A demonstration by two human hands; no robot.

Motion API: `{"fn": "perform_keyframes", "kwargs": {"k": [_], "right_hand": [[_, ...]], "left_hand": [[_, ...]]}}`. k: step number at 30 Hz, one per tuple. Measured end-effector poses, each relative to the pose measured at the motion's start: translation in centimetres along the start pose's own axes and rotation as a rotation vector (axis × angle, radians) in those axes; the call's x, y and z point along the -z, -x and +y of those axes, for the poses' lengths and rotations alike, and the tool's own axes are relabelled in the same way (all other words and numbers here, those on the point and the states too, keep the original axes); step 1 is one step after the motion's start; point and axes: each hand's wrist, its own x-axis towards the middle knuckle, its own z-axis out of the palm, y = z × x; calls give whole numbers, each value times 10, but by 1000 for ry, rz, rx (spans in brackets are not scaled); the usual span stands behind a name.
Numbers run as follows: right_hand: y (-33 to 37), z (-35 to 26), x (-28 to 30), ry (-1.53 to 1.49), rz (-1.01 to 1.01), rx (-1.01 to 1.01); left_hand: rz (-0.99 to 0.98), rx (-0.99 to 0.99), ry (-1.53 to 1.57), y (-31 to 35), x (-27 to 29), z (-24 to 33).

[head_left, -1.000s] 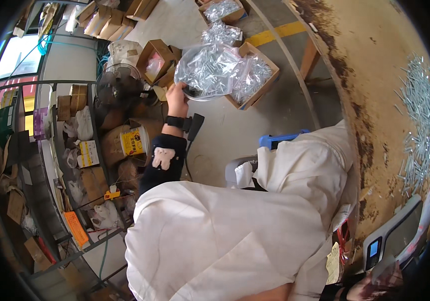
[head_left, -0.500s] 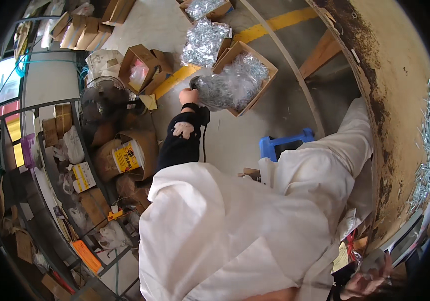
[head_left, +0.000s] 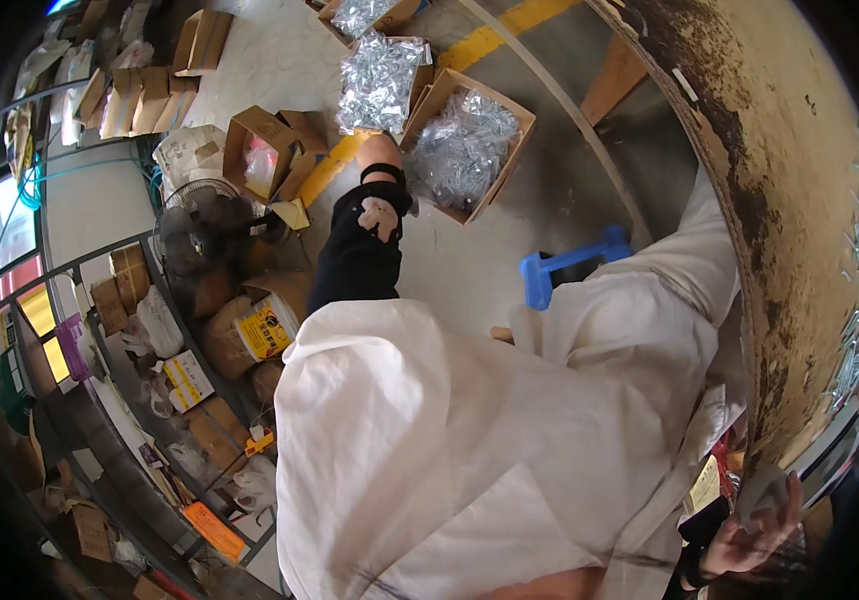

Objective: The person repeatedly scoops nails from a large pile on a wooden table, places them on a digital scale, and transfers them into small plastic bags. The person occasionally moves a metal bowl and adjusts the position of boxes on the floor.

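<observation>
My left arm, in a black sleeve, stretches away from me over the floor. At its end my left hand (head_left: 377, 150) is at the near edge of a heap of clear bags of shiny pieces (head_left: 381, 85); its fingers are hidden from view. Just right of it stands an open cardboard box (head_left: 505, 180) filled with clear plastic bags of silvery pieces (head_left: 464, 150). At the lower right my right hand (head_left: 752, 535) has its fingers curled around a pale, see-through piece of plastic (head_left: 764, 490), partly blurred. White cloth (head_left: 449, 430) covers my lap and legs.
A worn board tabletop (head_left: 779, 200) rises at the right, with loose silvery screws or nails (head_left: 854, 350) along its far side. A blue stool (head_left: 574, 265) stands by my leg. At left are a fan (head_left: 199, 225), a small open carton (head_left: 261, 150) and cluttered shelves (head_left: 119, 400).
My left hand has moved farther away, and the scoop-like metal pan it held at the box is out of sight. My right hand has shifted slightly up and right. The whole view has shifted a little.
</observation>
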Motion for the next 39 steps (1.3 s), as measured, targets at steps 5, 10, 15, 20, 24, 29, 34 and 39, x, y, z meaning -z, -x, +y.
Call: {"fn": "perform_keyframes", "kwargs": {"k": [5, 10, 15, 20, 24, 29, 34, 39], "right_hand": [[-3, 4, -10, -44, 6, -53], [11, 7, -13, -140, -33, -33], [-6, 10, -22, -158, -20, 21], [-3, 7, -36, -288, -3, 83], [-39, -5, -51, -283, -25, 97], [-46, -7, -62, -310, 0, -10], [-48, -7, -62, -343, 15, -21], [-46, -8, -66, -367, -1, -36]], "left_hand": [[-46, -9, -88, -7, 37, -23], [21, -53, -66, -2, 67, -44], [-117, 196, 1084, 32, 62, -131], [-13, -67, 1789, 111, 241, -98], [224, -456, 1419, 167, 344, -12], [-7, -580, 1444, 153, 400, 88], [-360, -715, 1517, 148, 415, 132], [-132, -959, 1525, 140, 350, 95]]}}
